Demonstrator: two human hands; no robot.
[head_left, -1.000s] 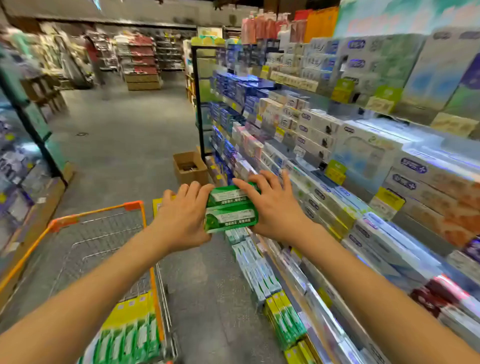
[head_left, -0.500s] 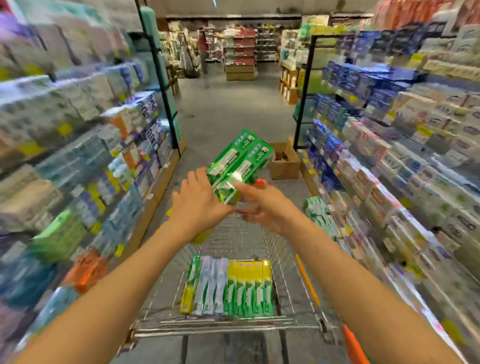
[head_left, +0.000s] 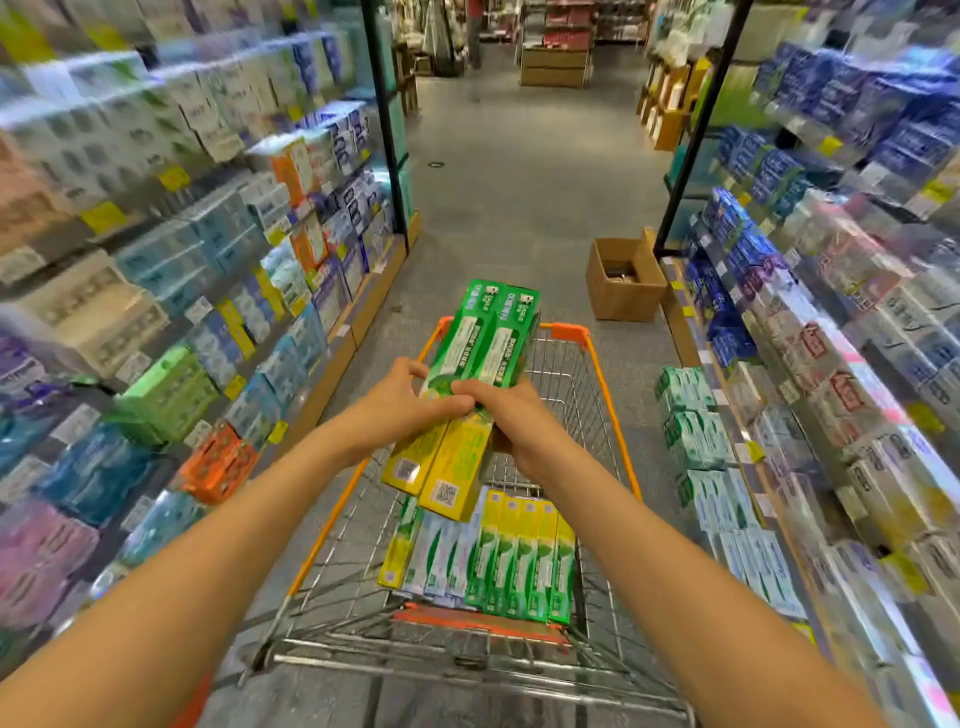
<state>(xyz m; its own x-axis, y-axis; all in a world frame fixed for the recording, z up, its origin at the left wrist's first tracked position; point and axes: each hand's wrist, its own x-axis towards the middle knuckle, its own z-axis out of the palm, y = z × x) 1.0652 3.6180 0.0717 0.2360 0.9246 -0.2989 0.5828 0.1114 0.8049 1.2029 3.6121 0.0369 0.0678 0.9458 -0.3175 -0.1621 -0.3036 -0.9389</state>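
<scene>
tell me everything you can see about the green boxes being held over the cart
At least two long, narrow boxes lie side by side, glossy card by the look, green at the far end, yellow at the near end, each with a square code there. They tilt, far end raised, above the cart. The left hand and right hand grip their middle.

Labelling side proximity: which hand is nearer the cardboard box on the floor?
Right. The right hand grips the green boxes above the cart, the cardboard box ahead to its right. The left hand grips the same boxes on the side away from it.
</scene>
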